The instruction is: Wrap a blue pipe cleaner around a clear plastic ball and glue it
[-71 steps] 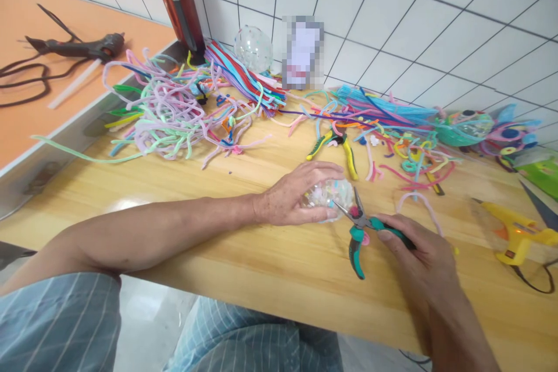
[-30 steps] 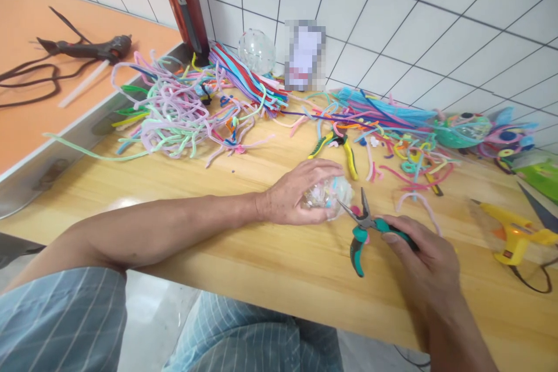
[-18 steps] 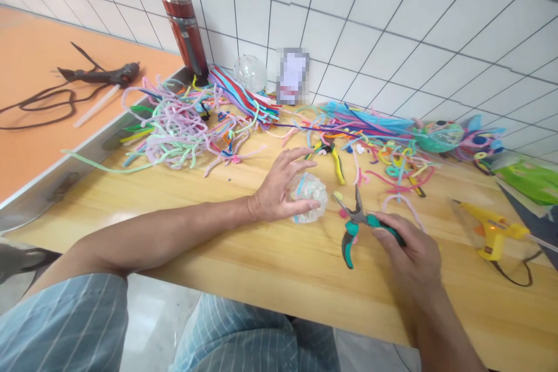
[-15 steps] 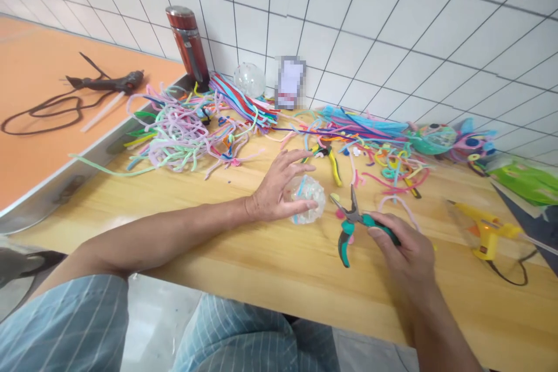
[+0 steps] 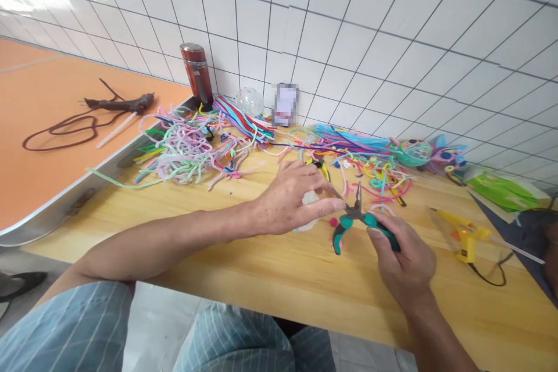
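My right hand [image 5: 405, 258] grips one handle of long-nose pliers [image 5: 356, 215] with teal and black grips. The jaws stand apart and point away from me; the other handle hangs free. My left hand [image 5: 296, 197] reaches to the pliers, thumb stretched out and fingers bent but apart from it. Its thumb tip and fingertips are close to one jaw; whether they touch it I cannot tell. Under that hand sits a clear ball [image 5: 310, 203], mostly hidden by the fingers. A small pink piece [image 5: 333, 222] lies beside it on the wooden table [image 5: 244, 267].
Tangled pipe cleaners [image 5: 183, 151] and bundled ones [image 5: 353, 138] line the wall, with a red thermos [image 5: 197, 75], another clear ball [image 5: 250, 102] and a phone [image 5: 286, 106]. A yellow glue gun [image 5: 466, 235] lies right; a black one [image 5: 124, 103] rests on the orange surface left.
My left hand has moved right from beside the clear ball, and now covers much of it and reaches the pliers' jaws. The pliers stay in my right hand. The view has shifted slightly.
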A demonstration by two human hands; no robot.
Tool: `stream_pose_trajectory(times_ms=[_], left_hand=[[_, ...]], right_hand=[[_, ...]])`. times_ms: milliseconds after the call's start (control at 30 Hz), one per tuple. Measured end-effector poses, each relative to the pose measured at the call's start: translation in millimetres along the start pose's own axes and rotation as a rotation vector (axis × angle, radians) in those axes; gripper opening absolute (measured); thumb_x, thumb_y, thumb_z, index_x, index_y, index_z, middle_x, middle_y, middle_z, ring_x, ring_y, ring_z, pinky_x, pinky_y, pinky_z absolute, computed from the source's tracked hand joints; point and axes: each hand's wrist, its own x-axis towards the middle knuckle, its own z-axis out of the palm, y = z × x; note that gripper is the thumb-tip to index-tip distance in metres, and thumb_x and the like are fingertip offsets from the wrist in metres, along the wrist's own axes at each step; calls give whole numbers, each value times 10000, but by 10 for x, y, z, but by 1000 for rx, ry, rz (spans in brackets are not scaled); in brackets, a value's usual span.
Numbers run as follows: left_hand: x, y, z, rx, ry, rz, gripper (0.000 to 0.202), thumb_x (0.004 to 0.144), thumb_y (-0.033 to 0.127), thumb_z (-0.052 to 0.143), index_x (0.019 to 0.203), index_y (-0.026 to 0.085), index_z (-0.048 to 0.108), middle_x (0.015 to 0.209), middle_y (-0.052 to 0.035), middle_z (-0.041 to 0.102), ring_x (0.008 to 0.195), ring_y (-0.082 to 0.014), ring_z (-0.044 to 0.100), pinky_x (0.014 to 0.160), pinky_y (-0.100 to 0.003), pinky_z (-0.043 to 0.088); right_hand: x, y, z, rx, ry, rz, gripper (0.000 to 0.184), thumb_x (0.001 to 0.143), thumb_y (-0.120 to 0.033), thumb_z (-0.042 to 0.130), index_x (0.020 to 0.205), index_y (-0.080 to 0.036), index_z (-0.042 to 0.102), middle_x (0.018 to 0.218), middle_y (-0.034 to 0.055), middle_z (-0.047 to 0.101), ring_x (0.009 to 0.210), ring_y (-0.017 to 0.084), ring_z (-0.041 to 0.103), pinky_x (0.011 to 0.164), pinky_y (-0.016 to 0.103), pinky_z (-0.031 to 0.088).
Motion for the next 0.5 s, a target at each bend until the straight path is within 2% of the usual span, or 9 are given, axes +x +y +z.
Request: stream_pose_trajectory(times_ms=[100,167,233,300,500], left_hand=[[62,130,-3,-209,-37,-119,484,1042,585,593,815,184,740,761,-7,708,756,-148,624,802,-315,467],[91,196,8,-340,-31,-269,565,1012,642,594,702,175,665,644,26,605,620,-109,524,653,-277,408],[114,239,31,-426,-21,-389,601,966,685,623,637,181,600,559,60,488,542,-87,427,571,-262,341],[141,266,69,-466,-2,-445,581,933,672,664,624,187,583,534,74,458,522,-80,399,550,-253,320],[227,409,172,-594,28,-470,466,905,516,735,613,176,606,588,39,608,549,-76,482,580,-232,387]], right_hand=[[16,-61,-2,-38,18,-47,246,1032,-269,648,1257,-293,746,1004,43,868,860,233,830,750,337,625],[14,-93,-2,-87,39,-65,249,1038,-280,643,1268,-275,738,1011,59,868,860,236,831,743,332,620],[8,-112,1,-155,56,-75,262,1040,-292,638,1284,-263,729,1016,74,870,860,244,833,750,331,619],[5,-124,7,-223,85,-92,281,1031,-289,649,1300,-253,723,1013,80,872,845,242,834,754,323,611],[53,-219,-27,-344,206,-223,280,1008,-196,699,1287,-190,729,977,91,867,787,215,817,726,298,577]])
